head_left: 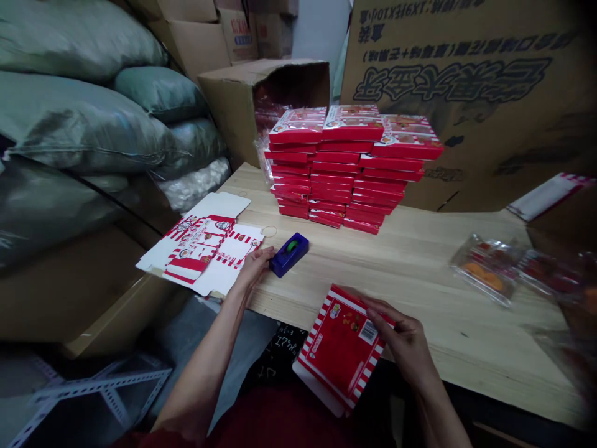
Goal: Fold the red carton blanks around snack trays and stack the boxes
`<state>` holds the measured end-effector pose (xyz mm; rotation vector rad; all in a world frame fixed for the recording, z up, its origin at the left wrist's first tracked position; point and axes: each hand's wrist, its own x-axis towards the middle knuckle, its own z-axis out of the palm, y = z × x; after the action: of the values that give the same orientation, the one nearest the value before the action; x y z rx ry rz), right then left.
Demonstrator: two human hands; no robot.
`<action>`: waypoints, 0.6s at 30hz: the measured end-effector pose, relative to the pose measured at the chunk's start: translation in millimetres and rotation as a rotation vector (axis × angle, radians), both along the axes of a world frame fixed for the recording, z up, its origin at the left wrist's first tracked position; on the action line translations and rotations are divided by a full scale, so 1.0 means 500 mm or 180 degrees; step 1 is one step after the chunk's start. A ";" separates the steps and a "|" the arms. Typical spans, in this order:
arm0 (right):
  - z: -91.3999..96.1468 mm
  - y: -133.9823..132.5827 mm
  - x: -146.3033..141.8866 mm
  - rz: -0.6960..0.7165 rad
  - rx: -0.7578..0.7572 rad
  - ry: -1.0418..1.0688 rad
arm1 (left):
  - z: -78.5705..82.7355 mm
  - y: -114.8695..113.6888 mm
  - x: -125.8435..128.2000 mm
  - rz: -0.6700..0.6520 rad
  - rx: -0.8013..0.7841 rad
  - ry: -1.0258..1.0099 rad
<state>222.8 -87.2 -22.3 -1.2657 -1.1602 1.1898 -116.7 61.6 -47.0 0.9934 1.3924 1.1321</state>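
Observation:
My right hand grips a red-and-white printed carton by its upper right edge. The carton is tilted over the table's front edge, with a barcode face up and a white flap at its lower end. My left hand is at the near left end of a blue tape dispenser that has a green core. Its fingertips are pressed together by the dispenser; anything between them is too small to make out. Left of this hand lie flat, unfolded printed cartons, overlapping one another.
Several red filled boxes stand in three stacks at the back of the wooden table. Clear packets lie at the right. Large cardboard boxes rise behind, and stuffed sacks pile up at the left. Rubber bands lie near the flat cartons.

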 end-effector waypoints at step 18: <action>0.118 0.010 -0.094 -0.0649 0.2110 -0.1397 | 0.208 -0.225 0.177 -0.0088 0.0912 -0.0379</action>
<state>175.8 -82.3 36.8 -1.1032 -1.5320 0.3170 -28.3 -51.0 56.9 1.1228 1.1387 1.3734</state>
